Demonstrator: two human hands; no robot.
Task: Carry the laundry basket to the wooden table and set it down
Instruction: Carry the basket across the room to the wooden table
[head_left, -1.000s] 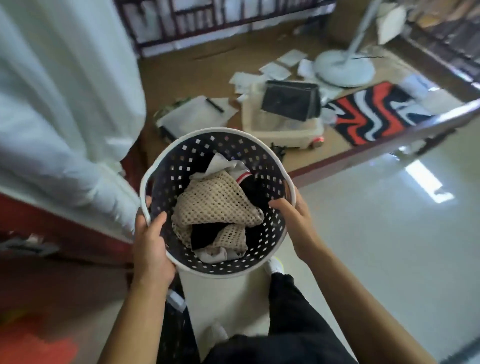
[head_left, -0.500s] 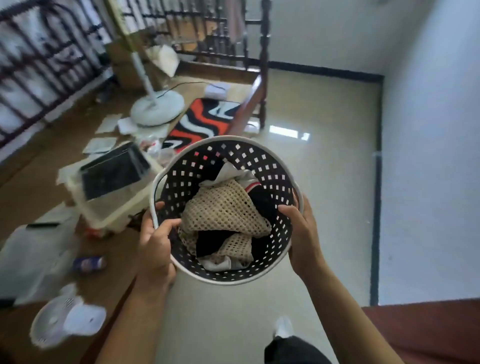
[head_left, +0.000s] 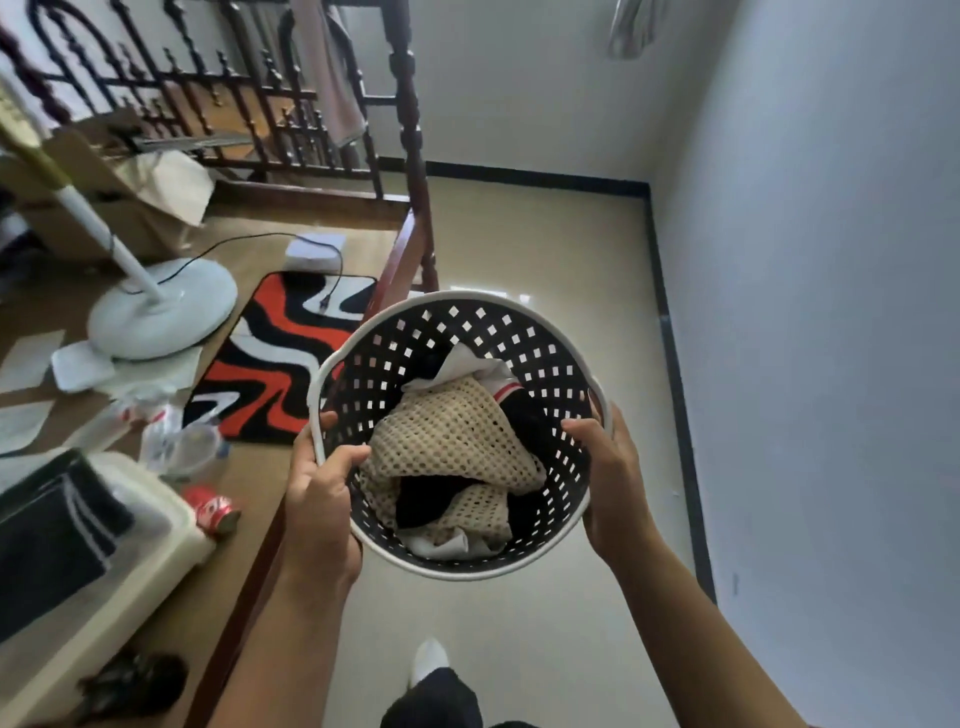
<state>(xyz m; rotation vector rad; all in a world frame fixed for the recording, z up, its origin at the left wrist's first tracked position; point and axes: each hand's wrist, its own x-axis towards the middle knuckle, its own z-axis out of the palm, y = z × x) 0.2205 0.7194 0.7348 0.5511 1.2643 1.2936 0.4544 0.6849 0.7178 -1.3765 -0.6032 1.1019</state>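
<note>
I hold a round black laundry basket (head_left: 457, 332) with a white rim and square holes in front of me, above the pale tiled floor. Inside lie a beige mesh garment (head_left: 452, 431) and some black and white clothes. My left hand (head_left: 319, 499) grips the left rim, thumb inside the basket. My right hand (head_left: 613, 467) grips the right rim the same way. No wooden table can be made out as such; a raised wooden platform (head_left: 249, 483) with a dark railing lies to my left.
On the platform stand a white fan base (head_left: 161, 306), a red, black and white rug (head_left: 280, 358), a cream plastic box (head_left: 104, 561), a red can (head_left: 215, 512), scattered papers and a cardboard box. A white wall (head_left: 810, 312) runs along the right.
My view has swung right along the platform edge. The basket stays in both hands, now over the tiled floor with the wall on the right.
</note>
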